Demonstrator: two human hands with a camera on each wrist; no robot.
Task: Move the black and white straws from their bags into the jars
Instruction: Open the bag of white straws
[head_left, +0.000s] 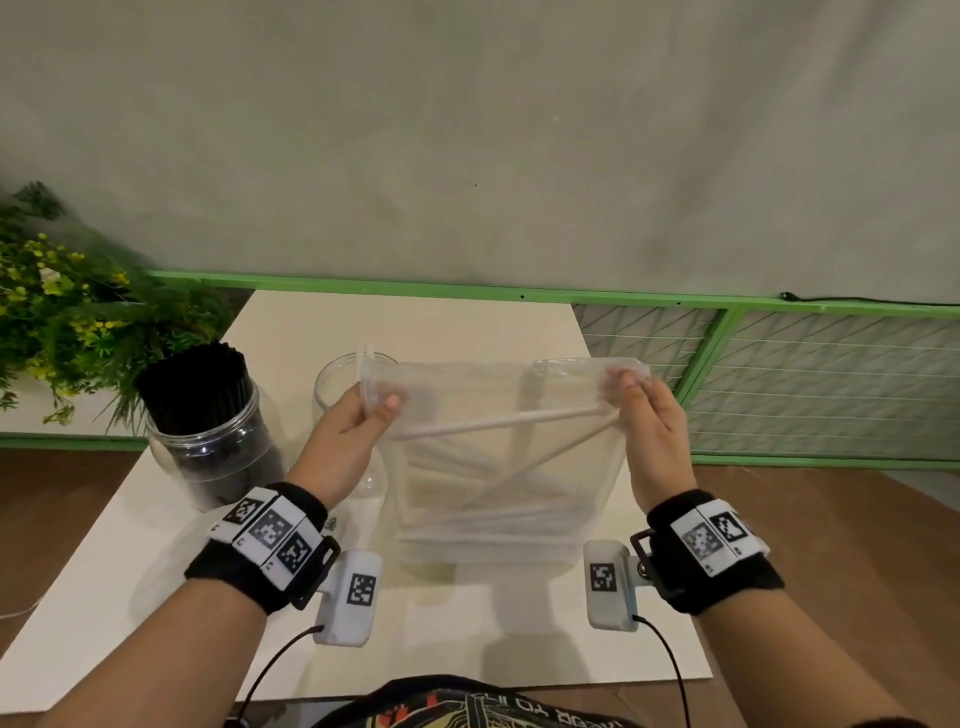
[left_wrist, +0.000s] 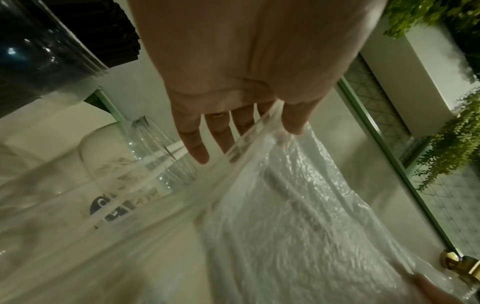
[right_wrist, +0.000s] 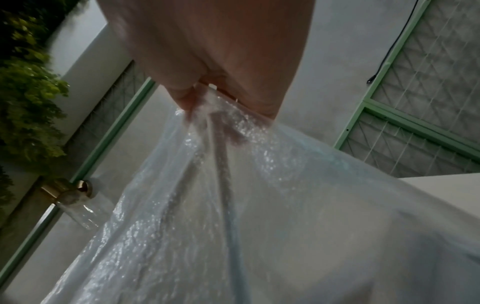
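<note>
Both hands hold a clear plastic bag up above the white table. White straws lie inside it, most piled at the bottom, two slanting across. My left hand pinches the bag's top left corner between thumb and fingers. My right hand pinches the top right corner, bunching the plastic. A glass jar packed with black straws stands at the left. A second, clear jar stands behind the bag's left edge, partly hidden by it and my left hand.
A leafy plant with yellow flowers stands at the far left. A green-framed wire fence runs behind the table on the right, below a grey wall. A small gold-capped bottle shows beyond the bag.
</note>
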